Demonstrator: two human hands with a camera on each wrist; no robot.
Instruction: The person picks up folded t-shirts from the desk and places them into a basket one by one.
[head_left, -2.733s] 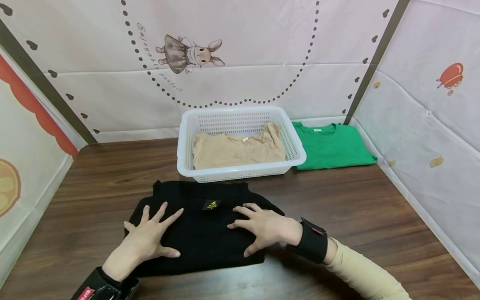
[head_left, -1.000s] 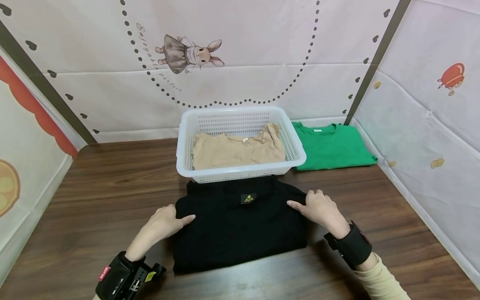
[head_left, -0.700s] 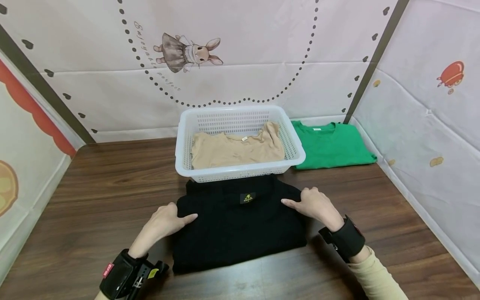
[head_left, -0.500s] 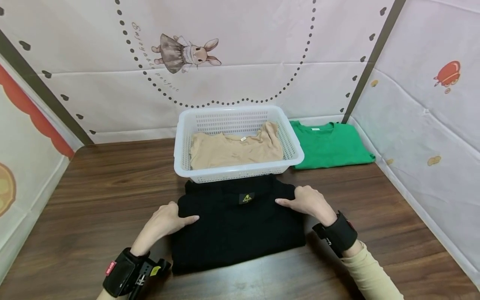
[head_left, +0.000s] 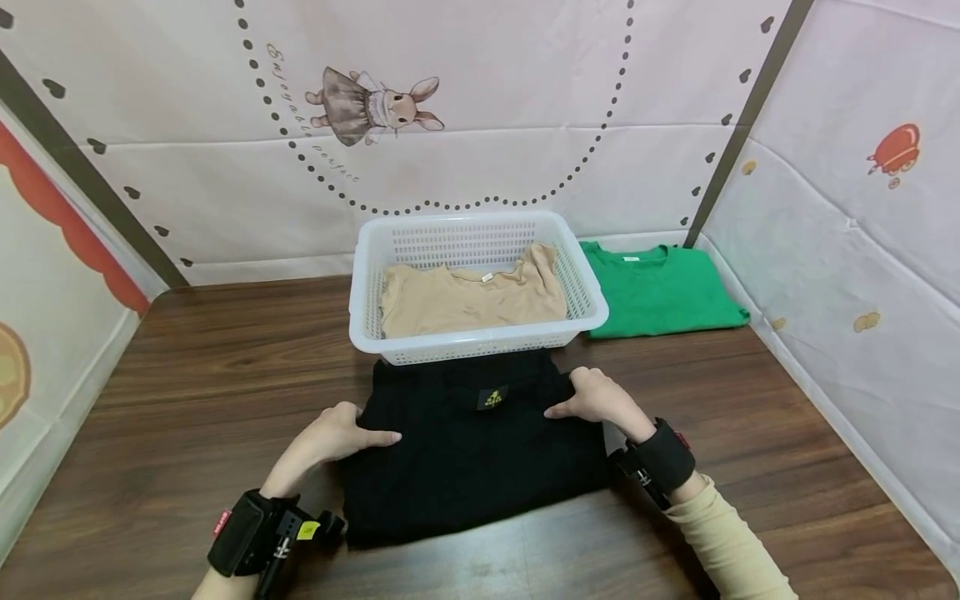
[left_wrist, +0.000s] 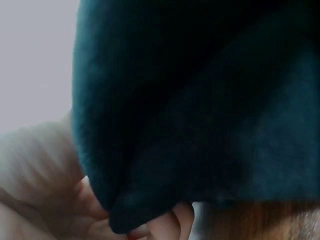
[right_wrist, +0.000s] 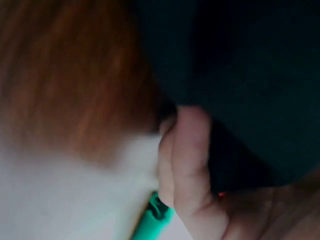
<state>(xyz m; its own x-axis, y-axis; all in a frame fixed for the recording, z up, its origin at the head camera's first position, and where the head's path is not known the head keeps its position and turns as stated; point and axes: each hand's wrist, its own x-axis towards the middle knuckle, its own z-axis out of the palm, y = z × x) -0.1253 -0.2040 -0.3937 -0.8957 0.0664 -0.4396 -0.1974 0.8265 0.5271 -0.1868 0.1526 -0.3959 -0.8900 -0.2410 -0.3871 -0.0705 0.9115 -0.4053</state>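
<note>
Left hand (head_left: 336, 433): curled fingers grip one folded black shirt (head_left: 472, 467), located 6 o'clock of one perforated basket (head_left: 480, 339) containing one beige crew-neck (head_left: 472, 304). Right hand (head_left: 600, 398): curled fingers grip black shirt's 2 o'clock edge, fingertips obscured. One green crew-neck (head_left: 667, 292), basket's 3 o'clock, partly occluded.

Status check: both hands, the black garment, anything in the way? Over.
Left hand, right hand: gripping opposite sides of the black garment. Garment folded, label facing up. White basket close beyond its far edge, beige garment inside.
</note>
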